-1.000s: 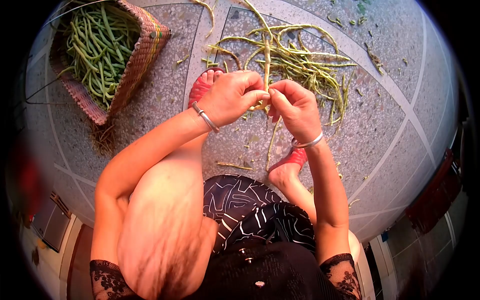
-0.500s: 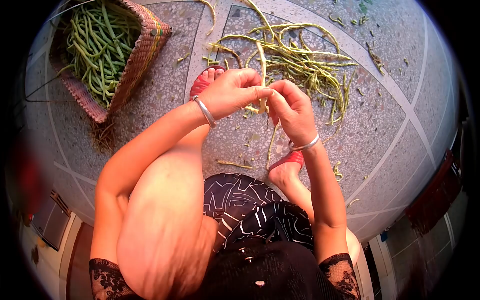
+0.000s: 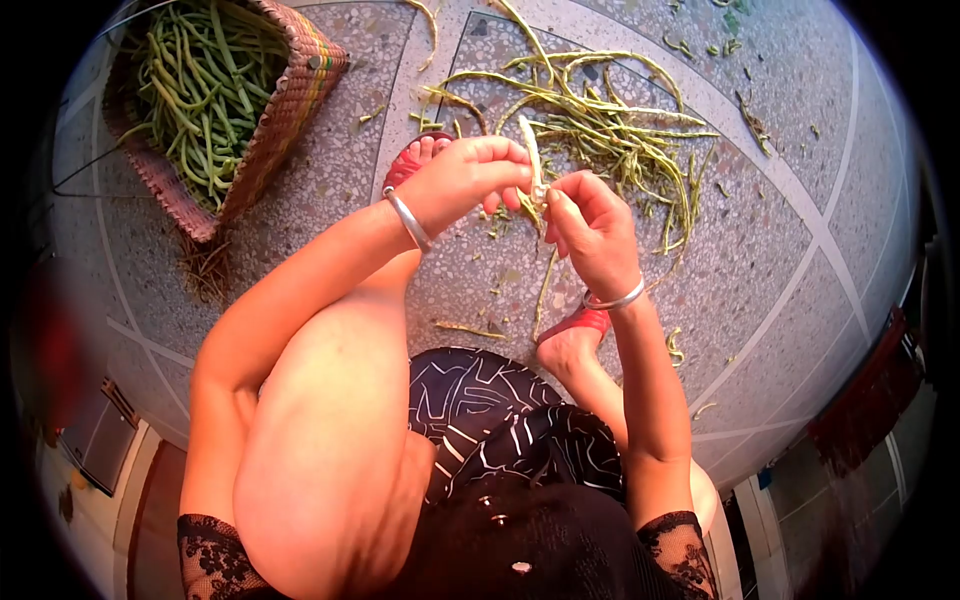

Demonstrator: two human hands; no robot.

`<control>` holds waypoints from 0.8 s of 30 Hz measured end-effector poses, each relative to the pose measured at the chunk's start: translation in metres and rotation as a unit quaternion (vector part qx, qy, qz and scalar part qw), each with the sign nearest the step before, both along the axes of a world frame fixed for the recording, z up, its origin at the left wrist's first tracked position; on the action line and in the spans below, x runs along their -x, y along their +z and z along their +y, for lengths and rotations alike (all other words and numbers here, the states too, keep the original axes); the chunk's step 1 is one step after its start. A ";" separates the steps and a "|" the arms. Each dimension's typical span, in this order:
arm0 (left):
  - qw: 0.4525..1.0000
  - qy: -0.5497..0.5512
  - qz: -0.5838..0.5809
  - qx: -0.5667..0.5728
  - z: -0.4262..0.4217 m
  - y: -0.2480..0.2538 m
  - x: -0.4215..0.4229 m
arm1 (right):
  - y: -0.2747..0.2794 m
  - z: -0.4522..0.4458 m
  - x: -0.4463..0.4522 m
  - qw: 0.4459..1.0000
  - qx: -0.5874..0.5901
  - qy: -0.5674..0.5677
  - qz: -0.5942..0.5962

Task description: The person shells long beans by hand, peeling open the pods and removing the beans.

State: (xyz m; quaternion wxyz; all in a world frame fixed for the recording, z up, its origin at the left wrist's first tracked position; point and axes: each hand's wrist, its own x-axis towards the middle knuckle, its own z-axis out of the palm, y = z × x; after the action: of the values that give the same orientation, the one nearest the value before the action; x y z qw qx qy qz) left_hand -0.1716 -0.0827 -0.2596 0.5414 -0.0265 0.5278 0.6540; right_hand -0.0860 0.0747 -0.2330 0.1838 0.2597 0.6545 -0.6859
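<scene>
A pale yellow-green bean pod (image 3: 531, 150) stands up between my hands, its lower end broken or split near the fingertips. My left hand (image 3: 475, 182) is curled, with its fingertips against the pod's left side. The thumb and forefinger of my right hand (image 3: 597, 228) pinch at the pod's lower end. Just beyond my hands, a loose pile of long bean pods (image 3: 620, 125) lies on the speckled floor, with short green pieces scattered around it.
A woven basket (image 3: 285, 110) full of green beans (image 3: 200, 100) stands at the upper left. Dry roots or stems (image 3: 205, 270) lie below it. My feet in red sandals (image 3: 415, 160) flank the work area. A single dry pod (image 3: 470, 329) lies on the floor nearer me.
My hands have drawn slightly apart at the fingertips. The left thumb has come away from the right fingers, and the pod now shows a ragged lower end.
</scene>
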 end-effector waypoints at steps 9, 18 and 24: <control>0.986 0.009 0.158 0.053 0.002 0.003 -0.004 | -0.006 -0.004 0.007 0.988 -0.095 -0.035 0.115; 0.917 -0.052 0.374 0.132 0.004 0.014 -0.003 | -0.001 -0.001 0.024 0.985 -0.120 0.023 0.125; 0.885 -0.079 0.438 0.139 0.003 0.014 -0.003 | 0.003 -0.006 0.023 0.980 -0.153 0.034 0.119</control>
State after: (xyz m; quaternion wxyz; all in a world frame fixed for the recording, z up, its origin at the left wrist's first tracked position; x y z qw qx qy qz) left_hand -0.1685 -0.0801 -0.2453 0.2958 0.2291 0.7969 0.4743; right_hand -0.1093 0.0683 -0.2303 0.0857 0.1792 0.7774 -0.5968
